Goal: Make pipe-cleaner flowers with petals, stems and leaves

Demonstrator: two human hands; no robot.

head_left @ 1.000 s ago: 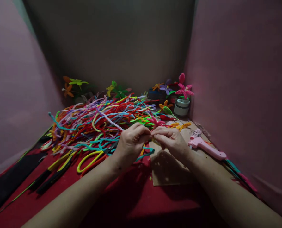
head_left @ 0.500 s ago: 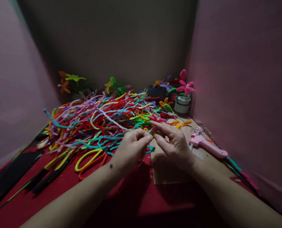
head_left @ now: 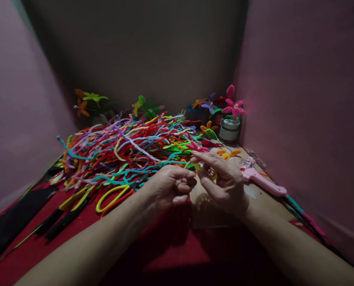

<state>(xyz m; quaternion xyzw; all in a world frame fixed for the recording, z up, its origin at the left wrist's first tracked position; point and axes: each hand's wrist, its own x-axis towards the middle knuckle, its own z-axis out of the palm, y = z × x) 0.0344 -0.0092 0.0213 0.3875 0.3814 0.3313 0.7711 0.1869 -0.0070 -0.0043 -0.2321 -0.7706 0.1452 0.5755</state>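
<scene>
Yellow strip (head_left: 197, 166): seemingly bent but unfinished, held loosely in half-curled right hand (head_left: 224, 184); near curled left hand (head_left: 165, 186), whether empty impossible to tell.

Fuzz, plastic and cloth

Fuzzy, matt strips (head_left: 129, 143) make up the heap at nine o'clock, and the pink flower (head_left: 234, 107) at two looks just as velvety. The glue gun (head_left: 263, 182) at four seems smooth plastic with a faint sheen; at eight, the scissors (head_left: 114, 189) show smooth plastic-looking loops. Matt red cloth (head_left: 177, 254) lies at six. The board (head_left: 206, 219) at five resembles dull cardboard. The yellow piece (head_left: 197, 167) in the right hand (head_left: 224, 182) is too small to read.
</scene>
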